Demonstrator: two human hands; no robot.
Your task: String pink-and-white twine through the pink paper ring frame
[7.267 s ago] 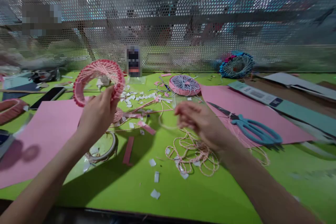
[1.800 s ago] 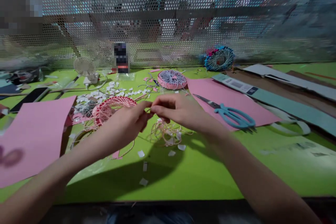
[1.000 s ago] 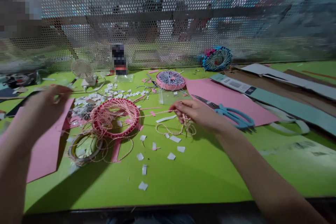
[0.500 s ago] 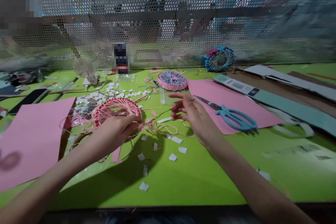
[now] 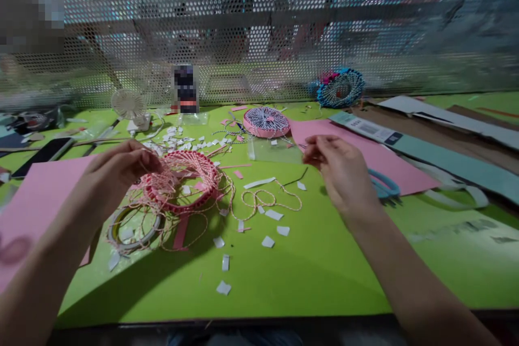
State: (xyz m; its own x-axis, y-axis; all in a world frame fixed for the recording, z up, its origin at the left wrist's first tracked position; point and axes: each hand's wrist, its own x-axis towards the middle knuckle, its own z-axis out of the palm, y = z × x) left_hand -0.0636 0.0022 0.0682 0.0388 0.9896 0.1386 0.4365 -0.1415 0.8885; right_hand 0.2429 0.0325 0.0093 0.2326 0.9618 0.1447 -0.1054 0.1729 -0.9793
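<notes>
At the left, my left hand (image 5: 121, 170) pinches strands of pink string just above a pink ring (image 5: 208, 194) wound with string. Loose pink string (image 5: 233, 200) trails from the ring across the table, with a thin dark stick-like piece (image 5: 297, 176) by its far end. My right hand (image 5: 340, 173) is over the blue-handled scissors (image 5: 385, 184), fingertips pressed together, covering the blades. What those fingers hold, if anything, is hidden. Beneath the tangle lies a roll of tape (image 5: 115, 227).
Behind stand a finished-looking pink and purple string disc (image 5: 266, 123) and a blue one (image 5: 340, 89). Pink sheets (image 5: 36, 205) lie on both sides. White paper bits (image 5: 267, 241) are scattered. A phone (image 5: 44, 155), a small fan (image 5: 130, 105) and card strips (image 5: 446, 159) surround the work.
My left hand has moved left, off the ring's near side to the string at its left. My right hand has moved right, over the scissors. The bunched string now lies spread on the table.
</notes>
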